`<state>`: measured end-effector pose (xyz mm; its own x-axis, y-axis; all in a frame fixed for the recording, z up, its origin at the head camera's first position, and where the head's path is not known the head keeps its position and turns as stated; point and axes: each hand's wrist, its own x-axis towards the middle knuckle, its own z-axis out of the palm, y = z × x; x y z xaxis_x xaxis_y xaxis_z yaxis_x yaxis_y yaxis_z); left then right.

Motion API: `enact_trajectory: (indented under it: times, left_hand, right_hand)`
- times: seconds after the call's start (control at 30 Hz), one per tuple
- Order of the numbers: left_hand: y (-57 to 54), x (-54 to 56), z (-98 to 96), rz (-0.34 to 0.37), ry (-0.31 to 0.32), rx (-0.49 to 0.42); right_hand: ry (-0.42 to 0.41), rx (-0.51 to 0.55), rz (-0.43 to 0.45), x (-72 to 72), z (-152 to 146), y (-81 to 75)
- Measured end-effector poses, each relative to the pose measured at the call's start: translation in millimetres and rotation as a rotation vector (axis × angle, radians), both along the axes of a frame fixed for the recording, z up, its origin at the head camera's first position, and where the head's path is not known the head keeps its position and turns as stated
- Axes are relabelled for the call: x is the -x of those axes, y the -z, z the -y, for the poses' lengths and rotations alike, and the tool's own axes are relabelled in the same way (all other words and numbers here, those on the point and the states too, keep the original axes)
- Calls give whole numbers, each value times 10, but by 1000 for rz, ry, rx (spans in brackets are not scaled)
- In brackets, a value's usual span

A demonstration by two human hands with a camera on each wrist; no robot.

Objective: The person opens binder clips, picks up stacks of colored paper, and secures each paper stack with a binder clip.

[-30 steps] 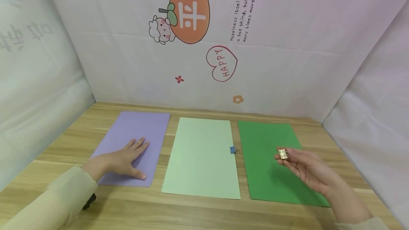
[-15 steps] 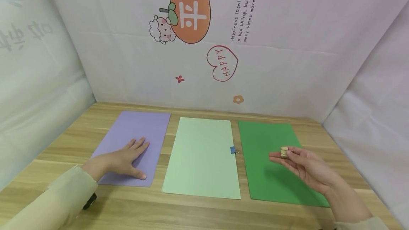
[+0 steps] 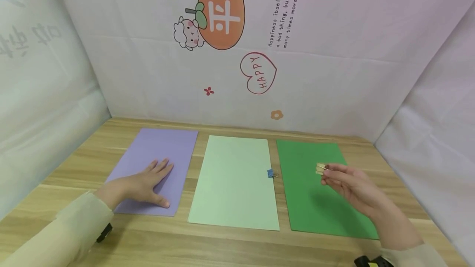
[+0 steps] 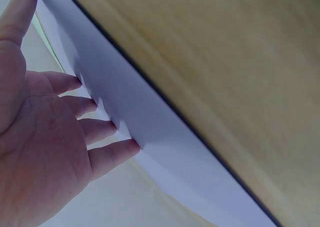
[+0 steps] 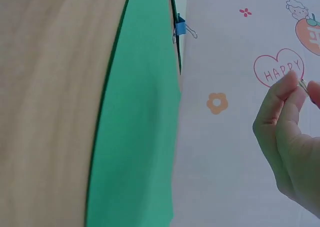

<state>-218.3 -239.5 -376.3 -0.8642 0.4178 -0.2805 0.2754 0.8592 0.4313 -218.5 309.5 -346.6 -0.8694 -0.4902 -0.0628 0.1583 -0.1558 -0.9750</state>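
My left hand [image 3: 146,184] rests with spread fingers on a purple sheet of paper [image 3: 168,143] at the left; the left wrist view shows the fingertips touching the purple paper [image 4: 170,162]. Above a dark green sheet [image 3: 308,155] on the right, my right hand [image 3: 352,186] pinches a gold binder clip [image 3: 320,169] between thumb and fingers. Only a sliver of that clip [image 5: 303,86] shows in the right wrist view, the rest hidden by the fingers. Between the two sheets lies a pale green stack of paper [image 3: 235,184], with a blue binder clip [image 3: 270,173] gripping its right edge.
The wooden table [image 3: 208,246] carries the three papers side by side, narrow strips of wood between them. A printed white cloth [image 3: 148,73] rises behind the table, and further cloth walls stand at left and right. A black wrist device [image 3: 372,261] sits under the right sleeve.
The gold binder clip has turned in my right fingers, and that hand has shifted slightly up and left. My left hand stays in place on the purple sheet.
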Motion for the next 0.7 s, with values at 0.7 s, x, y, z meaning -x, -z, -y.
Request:
enact_trajectory:
  times: [0.7]
  left_hand:
    - [-42, -39, -25, -5, 11, 6]
  right_hand:
    - [43, 3, -117, 135, 571, -291]
